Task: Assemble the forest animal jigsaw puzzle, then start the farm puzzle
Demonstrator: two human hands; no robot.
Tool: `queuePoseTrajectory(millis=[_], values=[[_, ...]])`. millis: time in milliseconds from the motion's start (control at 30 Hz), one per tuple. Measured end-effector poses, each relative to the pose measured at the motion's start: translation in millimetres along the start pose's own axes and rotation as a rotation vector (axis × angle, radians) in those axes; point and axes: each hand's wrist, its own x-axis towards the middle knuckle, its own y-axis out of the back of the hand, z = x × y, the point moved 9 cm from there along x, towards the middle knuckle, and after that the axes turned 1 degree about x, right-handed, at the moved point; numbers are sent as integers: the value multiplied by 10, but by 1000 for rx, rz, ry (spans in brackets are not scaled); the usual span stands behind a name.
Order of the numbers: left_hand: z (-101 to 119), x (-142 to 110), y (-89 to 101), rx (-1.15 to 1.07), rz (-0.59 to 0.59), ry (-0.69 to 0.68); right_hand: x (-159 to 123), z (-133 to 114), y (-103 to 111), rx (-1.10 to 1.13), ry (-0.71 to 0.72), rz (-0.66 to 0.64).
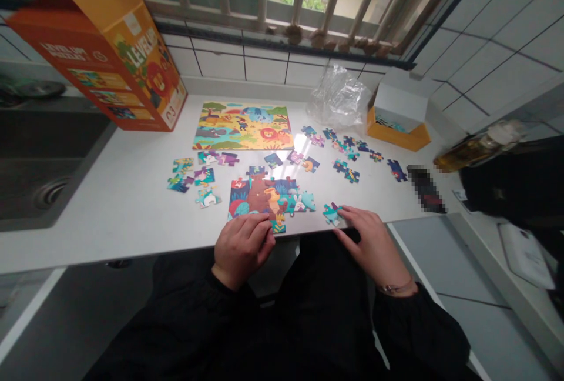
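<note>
A partly joined jigsaw puzzle (258,196) with a brown tree, an orange animal and a white rabbit lies near the counter's front edge. My left hand (244,246) is at its lower edge, fingers curled together and closed. Beside those fingertips is a yellow-and-teal puzzle piece (279,227); whatever is inside the fingers is hidden. My right hand (374,243) lies farther right, thumb and fingers apart. Its fingertips touch a small teal-and-purple puzzle cluster (332,213), separate from the main puzzle.
Loose pieces lie left (205,176) and right (346,170). Behind are a finished savanna puzzle (242,127), an orange box (132,69), a clear plastic bag (338,99) and an open yellow box (396,131). A sink (83,157) is left; a bottle (467,149) and blurred dark object (426,189) are right.
</note>
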Motion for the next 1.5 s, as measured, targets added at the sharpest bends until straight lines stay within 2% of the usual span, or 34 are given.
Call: queuePoseTrajectory(millis=[233, 433, 533, 867, 1033, 1167, 1333, 1500], values=[[-12, 15, -13, -3, -1, -8, -25, -110, 24, -36, -7, -19], [-4, 15, 8, -5, 4, -6, -44, -251, 15, -116, -85, 25], [-9, 8, 5, -6, -3, -3, -39, -281, -1, -103, -70, 35], [-2, 4, -4, -12, 0, -9, -34, -160, 79, 7, 34, 32], [-22, -9, -26, -16, -8, 2, -34, -191, 115, -47, -75, 124], [-28, -13, -28, -1, 1, 2, -42, -264, 41, -140, -170, 145], [-17, 1, -17, -6, 14, -7, -19, -272, -15, -161, -191, 130], [-13, 2, -18, -4, 4, -4, -19, -220, 15, -88, -143, 105]])
